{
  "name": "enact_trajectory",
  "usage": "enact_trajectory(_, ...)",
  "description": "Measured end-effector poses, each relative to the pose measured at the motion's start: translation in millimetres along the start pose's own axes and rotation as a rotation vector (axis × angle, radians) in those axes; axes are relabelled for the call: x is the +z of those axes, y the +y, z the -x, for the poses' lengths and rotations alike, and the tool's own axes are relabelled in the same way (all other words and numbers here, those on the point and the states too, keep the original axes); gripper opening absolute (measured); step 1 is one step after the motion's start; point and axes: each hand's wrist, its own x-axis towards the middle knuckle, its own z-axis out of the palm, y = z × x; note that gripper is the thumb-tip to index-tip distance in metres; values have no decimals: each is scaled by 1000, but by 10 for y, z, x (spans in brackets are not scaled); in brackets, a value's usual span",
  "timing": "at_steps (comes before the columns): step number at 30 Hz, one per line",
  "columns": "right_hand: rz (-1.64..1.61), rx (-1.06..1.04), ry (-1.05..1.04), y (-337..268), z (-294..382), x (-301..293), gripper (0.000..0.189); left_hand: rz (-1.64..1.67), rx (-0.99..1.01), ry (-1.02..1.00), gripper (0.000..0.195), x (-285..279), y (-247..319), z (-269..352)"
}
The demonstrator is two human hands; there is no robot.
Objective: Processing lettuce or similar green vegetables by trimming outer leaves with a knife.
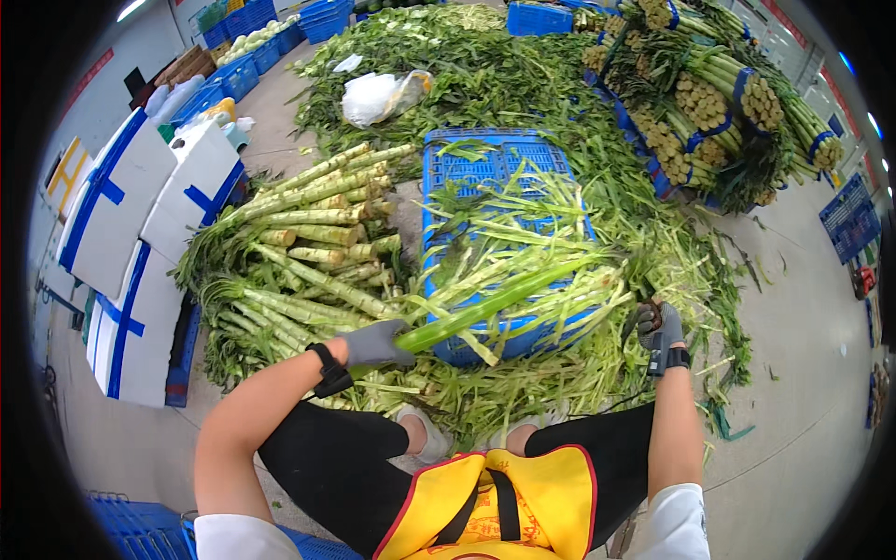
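In a grey glove, my left hand (pixel 378 343) grips the near end of a long green celtuce stem (pixel 500 297). That stem slants up to the right over a blue plastic crate (pixel 437 182), which is strewn with pale green peel strips (pixel 483 262). My right hand (pixel 658 325), also gloved, is closed around a tool with a brown handle (pixel 651 316). It is beside the stem's leafy far end; the working part of the tool is hidden, so its kind is unclear. Left of the crate lies a pile of celtuce stems (pixel 315 231) with pale, ringed surfaces and leafy tips.
Loose leaves (pixel 490 77) cover the floor beyond the crate. Bundled celtuce (pixel 707 105) is stacked high at the right rear. White foam boxes (pixel 122 203) with blue tape stand at the left. A white plastic bag (pixel 371 98) rests on the leaves. More blue crates (pixel 140 525) sit behind me.
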Motion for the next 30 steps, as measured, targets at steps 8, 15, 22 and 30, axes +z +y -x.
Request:
enact_trajectory(8,204,-349,375,377,376,739,38,22,2,230,73,134,-13,-184)
enact_trajectory(15,1416,-954,81,1587,1039,2040,33,-134,-106,219,70,157,261,-229)
enact_trajectory(22,1733,-977,-116,2264,1088,2729,33,-225,-83,278,65,229,277,-258)
enact_trajectory(30,1643,-1045,142,1663,865,2658,25,-291,-17,318,53,242,292,-224)
